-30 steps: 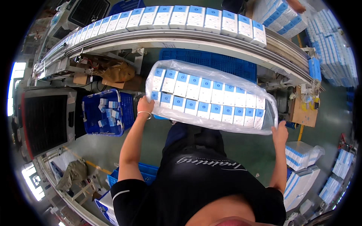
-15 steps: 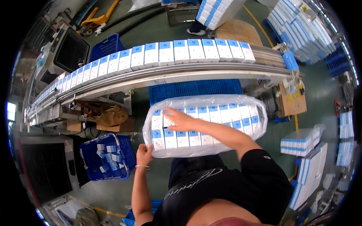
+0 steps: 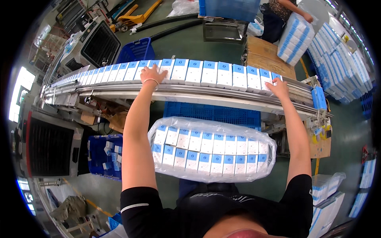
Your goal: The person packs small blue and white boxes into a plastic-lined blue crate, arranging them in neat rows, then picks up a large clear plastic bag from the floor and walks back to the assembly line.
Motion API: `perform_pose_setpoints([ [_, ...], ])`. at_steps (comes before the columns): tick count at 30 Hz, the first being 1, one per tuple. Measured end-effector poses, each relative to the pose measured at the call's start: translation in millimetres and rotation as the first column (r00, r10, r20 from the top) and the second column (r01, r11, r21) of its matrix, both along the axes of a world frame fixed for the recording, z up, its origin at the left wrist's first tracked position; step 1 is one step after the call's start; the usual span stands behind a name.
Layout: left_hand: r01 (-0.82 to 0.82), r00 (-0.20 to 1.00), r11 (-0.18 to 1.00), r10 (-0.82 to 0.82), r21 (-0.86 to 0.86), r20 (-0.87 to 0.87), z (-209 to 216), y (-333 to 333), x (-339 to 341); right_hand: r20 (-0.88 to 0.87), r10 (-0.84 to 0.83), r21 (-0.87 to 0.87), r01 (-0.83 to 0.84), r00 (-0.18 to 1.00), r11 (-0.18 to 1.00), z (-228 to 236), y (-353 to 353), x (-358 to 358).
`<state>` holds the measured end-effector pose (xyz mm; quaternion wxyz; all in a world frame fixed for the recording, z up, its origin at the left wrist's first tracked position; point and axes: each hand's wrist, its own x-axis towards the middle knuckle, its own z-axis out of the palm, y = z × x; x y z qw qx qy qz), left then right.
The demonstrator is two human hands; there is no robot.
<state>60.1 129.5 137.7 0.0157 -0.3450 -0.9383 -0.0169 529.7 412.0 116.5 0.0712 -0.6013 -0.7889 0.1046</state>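
A long row of white cartons with blue tops (image 3: 209, 73) stands side by side on the conveyor. My left hand (image 3: 153, 75) reaches over the row left of its middle, fingers spread across the carton tops and near faces. At the row's right end my right hand (image 3: 279, 87) has its thumb on a near face and its bent fingers at the end carton (image 3: 276, 76); the far side of that grip is hidden. Between my arms and nearer to me, a clear plastic bag (image 3: 214, 177) holds two rows of similar cartons (image 3: 204, 162). Neither hand touches the bag.
The metal conveyor rail (image 3: 198, 92) runs across, with a blue crate (image 3: 214, 115) beneath. A blue basket (image 3: 95, 156) of small boxes stands left of my forearm. At the back right another person's hand (image 3: 308, 17) holds a wrapped pack (image 3: 295, 39) near stacked packs (image 3: 337, 67).
Both hands have left the bag and its cartons and moved out to the conveyor row, the left onto its carton tops, the right to its end. The view has shifted. The person behind is more visible.
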Motion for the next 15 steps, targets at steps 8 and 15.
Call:
perform_pose_setpoints([
  [8, 0.027, 0.934, 0.957, 0.078, -0.288, 0.348, -7.1, 74.3, 19.3, 0.202, -0.129, -0.208, 0.171, 0.971, 0.963, 9.5, 28.7, -5.8],
  [15, -0.103, 0.946, 0.994, 0.085, 0.042, 0.314, -26.6, 74.2, 63.5, 0.031, -0.130, -0.236, 0.134, 0.991, 0.962, -1.0, 34.4, 15.1],
])
